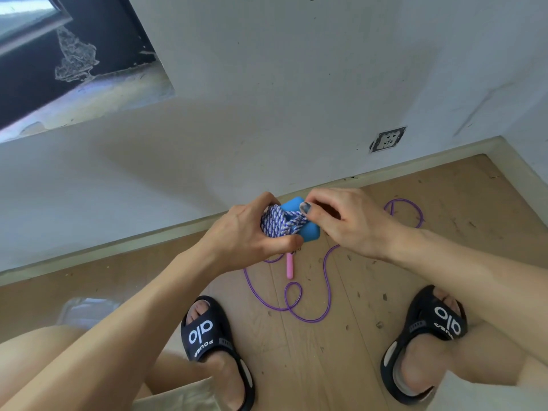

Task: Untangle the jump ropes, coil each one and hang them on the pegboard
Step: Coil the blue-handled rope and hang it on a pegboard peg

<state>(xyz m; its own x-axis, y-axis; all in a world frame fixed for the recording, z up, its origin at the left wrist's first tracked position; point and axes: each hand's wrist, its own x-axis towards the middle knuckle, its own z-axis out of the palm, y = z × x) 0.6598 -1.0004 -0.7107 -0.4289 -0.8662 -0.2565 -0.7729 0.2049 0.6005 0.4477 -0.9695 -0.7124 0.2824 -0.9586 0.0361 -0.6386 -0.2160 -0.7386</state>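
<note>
1. Braided rope (277, 222), blue-white, bundled around blue handles (299, 219), held up between both hands above the floor.
2. Left hand (246, 229) wraps around the bundle; rope ends hidden in palm.
3. Right hand (344, 221) pinches a strand on the handles.
4. Purple rope (326, 280) loose on wood floor (335, 366); pink handle (289, 266) partly hidden.
5. White wall, outlet (388, 140) far right.

You have the blue-and-white braided rope (277, 222) wound in a tight bundle around its blue handles (298, 219) (held above the floor). Below it the thin purple rope (326, 277) sprawls in loose loops, pink handle (289, 266) lying flat.
</note>
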